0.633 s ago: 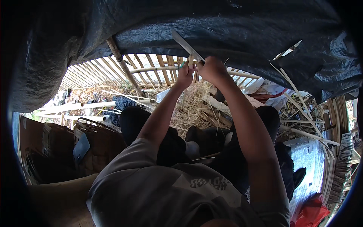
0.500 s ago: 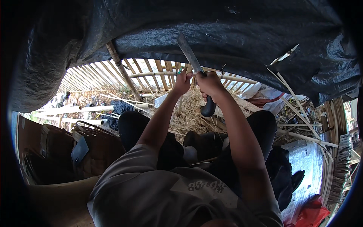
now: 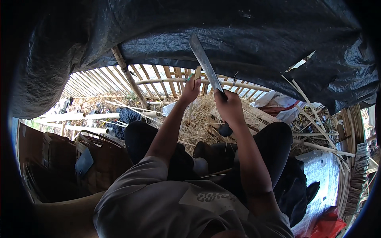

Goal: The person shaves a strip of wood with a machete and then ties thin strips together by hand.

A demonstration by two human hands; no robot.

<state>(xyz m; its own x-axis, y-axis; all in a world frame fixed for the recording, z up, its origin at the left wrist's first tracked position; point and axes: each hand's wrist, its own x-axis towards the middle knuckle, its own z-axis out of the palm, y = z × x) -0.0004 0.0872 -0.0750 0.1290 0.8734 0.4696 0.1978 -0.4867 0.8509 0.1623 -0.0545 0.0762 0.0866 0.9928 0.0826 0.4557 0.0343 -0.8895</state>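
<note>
Since the earlier frame, our right hand [image 3: 229, 106] has shifted rightward and a little closer to our body, taking the long knife [image 3: 205, 61] along with it, so its blade stands just clear of the pale strip [image 3: 197, 72] in our left hand [image 3: 191, 90]. We keep the right hand closed around the dark handle [image 3: 225, 130], whose rounded butt shows below the fist, while the blade slants up and leftward. Our left fingers pinch the strip, its upper end jutting out above them; how far it runs below the grip, we cannot tell. Both hands hang out in front of our knees, above loose straw [image 3: 206, 109] and short of the slatted bamboo fence [image 3: 168, 75]. We judge the step in hand to be trimming the strip, caught between strokes. Another stroke would call for a steady left grip, fingertips below the cutting line, and the edge laid shallowly against the strip.
</note>
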